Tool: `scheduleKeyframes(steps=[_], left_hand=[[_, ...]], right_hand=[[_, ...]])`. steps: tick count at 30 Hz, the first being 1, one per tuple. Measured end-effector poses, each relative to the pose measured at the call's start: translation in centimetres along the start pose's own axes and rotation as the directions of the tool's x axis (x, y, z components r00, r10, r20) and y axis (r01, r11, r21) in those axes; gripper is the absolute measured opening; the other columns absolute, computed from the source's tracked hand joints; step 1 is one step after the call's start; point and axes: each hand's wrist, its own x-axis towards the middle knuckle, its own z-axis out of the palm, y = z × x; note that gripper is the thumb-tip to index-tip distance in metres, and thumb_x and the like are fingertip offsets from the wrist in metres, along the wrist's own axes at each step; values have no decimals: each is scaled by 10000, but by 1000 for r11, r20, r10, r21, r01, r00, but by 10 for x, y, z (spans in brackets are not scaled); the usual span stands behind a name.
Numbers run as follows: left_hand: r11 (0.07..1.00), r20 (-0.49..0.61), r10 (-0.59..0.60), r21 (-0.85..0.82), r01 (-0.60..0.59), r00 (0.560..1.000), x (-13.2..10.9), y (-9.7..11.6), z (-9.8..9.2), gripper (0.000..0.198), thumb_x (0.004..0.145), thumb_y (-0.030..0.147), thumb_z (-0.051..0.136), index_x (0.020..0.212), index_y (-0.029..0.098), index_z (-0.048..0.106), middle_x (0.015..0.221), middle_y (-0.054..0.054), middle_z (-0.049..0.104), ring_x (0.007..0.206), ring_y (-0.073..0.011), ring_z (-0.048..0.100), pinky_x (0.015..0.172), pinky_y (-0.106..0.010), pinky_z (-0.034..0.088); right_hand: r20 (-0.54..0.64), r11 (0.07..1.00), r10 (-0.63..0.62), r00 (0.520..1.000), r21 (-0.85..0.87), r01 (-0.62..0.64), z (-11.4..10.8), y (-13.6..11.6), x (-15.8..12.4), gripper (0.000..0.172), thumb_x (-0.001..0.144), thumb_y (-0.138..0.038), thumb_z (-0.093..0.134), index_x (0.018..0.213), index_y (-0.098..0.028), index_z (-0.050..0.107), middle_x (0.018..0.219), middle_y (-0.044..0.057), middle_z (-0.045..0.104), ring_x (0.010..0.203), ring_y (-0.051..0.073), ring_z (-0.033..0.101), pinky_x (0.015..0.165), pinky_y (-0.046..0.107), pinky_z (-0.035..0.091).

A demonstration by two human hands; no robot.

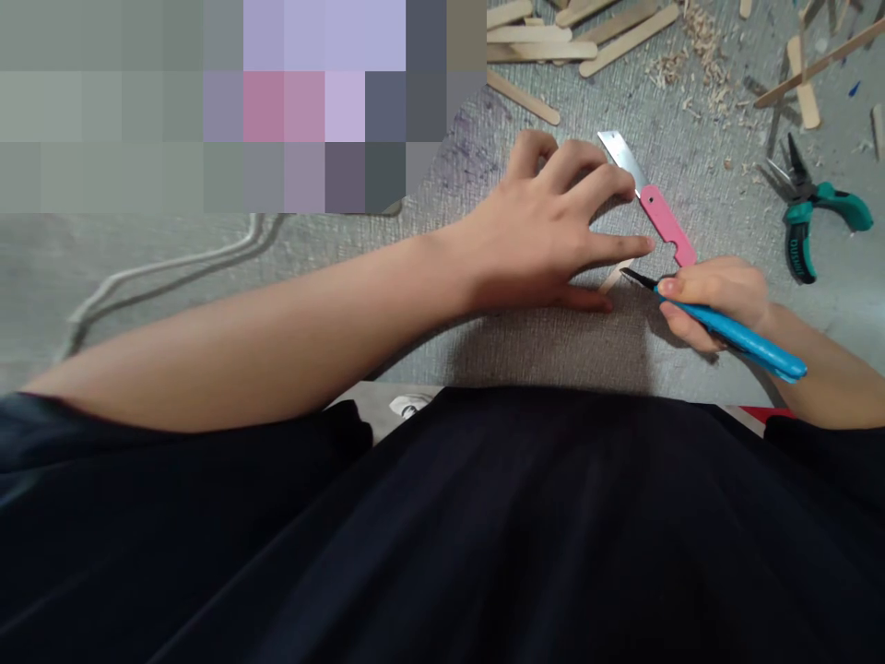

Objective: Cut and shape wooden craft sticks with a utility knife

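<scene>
My left hand point(553, 231) lies spread on the grey table surface, fingers apart, pressing down on a small wooden stick piece point(614, 277) that peeks out under the fingertips. My right hand point(712, 300) is closed round a blue craft knife point(733, 334), held like a pen. Its dark tip touches the stick piece just below my left forefinger. A pink-handled blade point(656, 207) with a bare metal end lies flat on the table, just beyond both hands.
Several wooden craft sticks point(553, 46) lie at the top edge, with wood shavings point(698, 46) beside them. Teal-handled pliers point(806, 221) rest at the right. White cables point(172, 267) run along the left. My dark clothing fills the lower frame.
</scene>
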Motion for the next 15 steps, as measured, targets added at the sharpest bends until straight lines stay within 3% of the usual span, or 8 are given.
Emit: scheduleKeyframes(steps=[3, 9, 15], left_hand=[[1000, 5, 4, -2, -4, 1000, 0, -2, 2, 664, 1069, 528, 798, 1704, 410, 644, 1824, -137, 501, 1583, -499, 371, 1238, -796, 294], [1000, 52, -3, 30, 1, 999, 1, -3, 3, 670, 1104, 545, 739, 1745, 398, 616, 1829, -136, 428, 1604, -511, 353, 1259, -808, 268], [1000, 41, 6, 20, -7, 999, 1, -4, 6, 690, 1091, 566, 728, 1747, 395, 597, 1821, -141, 432, 1647, -538, 331, 1248, -820, 264]], right_hand=[[-104, 998, -58, 993, -6, 58, -3, -5, 3, 234, 1106, -447, 734, 1322, -360, 757, 797, -44, 824, 578, 204, 766, 552, 348, 640], [-95, 988, -151, 984, 25, 154, 0, -10, 16, 235, 1093, -313, 741, 1324, -354, 762, 640, -102, 714, 450, 165, 645, 460, 314, 519], [-71, 997, -63, 995, 31, 65, 3, -9, 11, 164, 1141, -423, 708, 1274, -361, 782, 616, -102, 703, 417, 146, 603, 443, 299, 490]])
